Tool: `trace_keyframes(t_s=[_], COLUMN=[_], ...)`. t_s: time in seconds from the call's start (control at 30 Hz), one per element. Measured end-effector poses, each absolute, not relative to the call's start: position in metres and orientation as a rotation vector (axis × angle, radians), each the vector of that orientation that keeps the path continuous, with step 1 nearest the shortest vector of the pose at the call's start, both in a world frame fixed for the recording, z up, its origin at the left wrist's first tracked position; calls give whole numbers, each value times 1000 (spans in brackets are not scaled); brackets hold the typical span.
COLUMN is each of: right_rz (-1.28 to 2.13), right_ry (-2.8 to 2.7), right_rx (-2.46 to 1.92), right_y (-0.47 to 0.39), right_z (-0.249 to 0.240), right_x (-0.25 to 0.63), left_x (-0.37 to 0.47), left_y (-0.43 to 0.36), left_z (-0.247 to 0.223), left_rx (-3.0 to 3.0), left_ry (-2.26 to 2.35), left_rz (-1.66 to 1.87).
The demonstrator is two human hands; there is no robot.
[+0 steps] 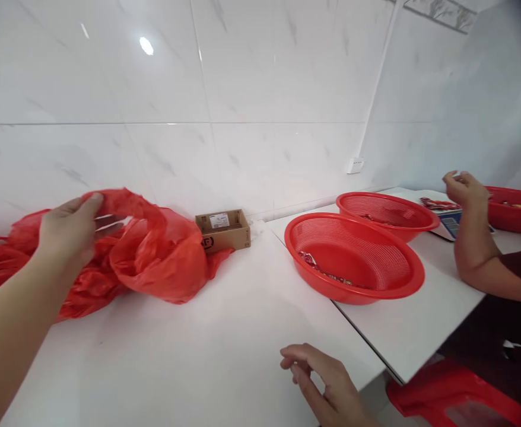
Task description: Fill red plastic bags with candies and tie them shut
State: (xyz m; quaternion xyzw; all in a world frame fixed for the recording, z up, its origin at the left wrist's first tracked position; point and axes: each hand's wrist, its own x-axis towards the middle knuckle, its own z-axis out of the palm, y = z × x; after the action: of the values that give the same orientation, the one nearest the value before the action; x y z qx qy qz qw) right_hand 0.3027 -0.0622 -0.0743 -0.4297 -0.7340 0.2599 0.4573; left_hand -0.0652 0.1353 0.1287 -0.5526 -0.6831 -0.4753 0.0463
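My left hand [71,228] is closed on the upper edge of a thin red plastic bag [158,255], thumb on top and fingers partly hidden behind the film. The bag is crumpled and puffed up, resting on the white table at the left. My right hand [325,379] hovers over the table's front edge, loosely curled, with a gap between thumb and forefinger and nothing visible in it. Nearest to it is a large red plastic basket [305,279] with some small wrapped packets [332,276] at the bottom.
A small cardboard box [227,237] stands by the wall beside the bag. Behind the near basket is a second red basket [387,204]. At the right, a co-worker's arm [478,231] rises beside a scale [451,224] and another red basin [514,222]. A red stool [447,385] stands below.
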Motion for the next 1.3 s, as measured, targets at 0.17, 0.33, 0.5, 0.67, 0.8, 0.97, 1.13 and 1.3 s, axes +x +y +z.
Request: trace_keyframes(t_s=[0.17, 0.33, 0.5, 0.67, 0.8, 0.97, 1.13, 1.3], right_rz=[732, 1012, 1195, 1172, 1181, 1268, 1415, 1469], right_ry=[-1863, -1373, -1214, -1344, -1080, -1033, -1340, -1225], right_rx=[-961, -994, -810, -1011, -1056, -996, -1056, -1251], right_y=[-55, -38, -29, -36, -32, -28, -33, -33], right_z=[-70, -30, -10, -15, -18, -23, -18, -21], right_x=[280, 263, 256, 283, 315, 304, 286, 316], left_x=[-28, 37, 80, 62, 24, 42, 65, 40], left_y=[95, 32, 3, 21, 31, 7, 2, 11], left_z=[138, 80, 19, 4, 7, -5, -7, 2], left_rx=[-1770, -2534, -2754, -2250, -1838, -2721, -3105, -2755], left_ry=[-1661, -1769, -1954, -2278, -2203, -1882, -1436, -1977], left_rz=[-2360, -2443, -2953, -3153, -3164, -2034, -1533, -1833])
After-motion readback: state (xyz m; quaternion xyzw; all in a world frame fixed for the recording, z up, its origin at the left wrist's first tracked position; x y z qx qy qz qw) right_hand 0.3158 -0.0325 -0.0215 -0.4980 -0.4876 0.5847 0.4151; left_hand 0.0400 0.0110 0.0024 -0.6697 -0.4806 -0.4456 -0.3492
